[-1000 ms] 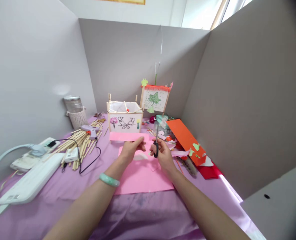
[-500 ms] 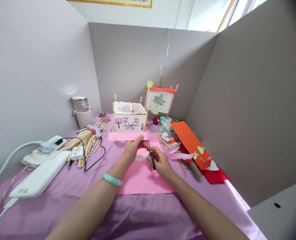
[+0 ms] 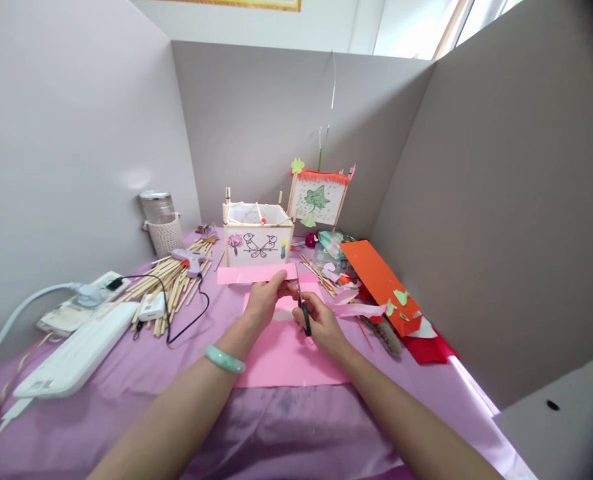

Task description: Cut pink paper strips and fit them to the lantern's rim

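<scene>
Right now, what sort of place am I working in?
Probably a craft corner between grey partitions: loose wooden sticks lie on the left, a stick-framed box with drawn birds stands ahead, and the right hand holds scissors.

There are two hands (image 3: 262,303) (image 3: 321,322), one pair of scissors (image 3: 306,319), one bracelet (image 3: 225,359) and one jar (image 3: 159,208).

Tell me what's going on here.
A person's left grip holds a pink paper strip and the right grip holds scissors, the blades at the strip's right end; whether they have cut into it is too small to tell. Beneath, a larger pink sheet lies on the purple cloth. Behind the strip stands a box with birds drawn on its front. Wooden sticks lie to the left, paper scraps to the right.
</scene>
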`<state>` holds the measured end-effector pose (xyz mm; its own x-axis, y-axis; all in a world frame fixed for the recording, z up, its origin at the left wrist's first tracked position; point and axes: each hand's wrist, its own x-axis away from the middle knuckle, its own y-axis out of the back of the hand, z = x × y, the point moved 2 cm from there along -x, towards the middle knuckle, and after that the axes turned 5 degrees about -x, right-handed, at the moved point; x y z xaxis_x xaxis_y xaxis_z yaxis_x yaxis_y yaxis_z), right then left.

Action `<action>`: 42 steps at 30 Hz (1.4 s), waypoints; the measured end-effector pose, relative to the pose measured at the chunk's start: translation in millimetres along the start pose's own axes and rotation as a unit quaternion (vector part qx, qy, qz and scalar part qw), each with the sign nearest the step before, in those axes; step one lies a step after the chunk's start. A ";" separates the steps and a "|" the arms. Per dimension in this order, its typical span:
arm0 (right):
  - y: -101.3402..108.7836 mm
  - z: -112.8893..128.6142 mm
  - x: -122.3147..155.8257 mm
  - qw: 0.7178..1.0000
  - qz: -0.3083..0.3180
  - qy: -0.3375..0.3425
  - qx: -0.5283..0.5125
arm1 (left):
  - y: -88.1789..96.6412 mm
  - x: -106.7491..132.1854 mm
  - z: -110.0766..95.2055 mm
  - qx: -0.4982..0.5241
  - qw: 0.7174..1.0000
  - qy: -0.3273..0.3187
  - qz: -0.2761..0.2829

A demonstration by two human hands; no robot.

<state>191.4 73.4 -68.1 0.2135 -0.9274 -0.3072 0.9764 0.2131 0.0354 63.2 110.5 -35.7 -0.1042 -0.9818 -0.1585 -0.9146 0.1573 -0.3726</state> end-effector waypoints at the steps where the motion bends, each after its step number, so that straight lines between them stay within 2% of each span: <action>1: 0.0 -0.4 0.0 1.000 -0.002 0.001 -0.001 | 0.1 -0.1 0.2 0.001 1.000 0.000 -0.001; 28: 0.3 1.4 2.9 0.999 -0.016 0.010 0.032 | 0.7 -0.9 3.2 0.012 1.000 0.014 -0.010; 42: 2.5 -2.4 2.0 0.999 -0.040 0.009 0.004 | 0.1 0.7 2.2 0.018 0.999 0.018 -0.030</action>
<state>194.2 72.9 -70.9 0.1335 -0.9359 -0.3259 0.9906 0.1354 0.0172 63.8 110.1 -37.9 -0.0642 -0.9927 -0.1025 -0.9049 0.1013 -0.4133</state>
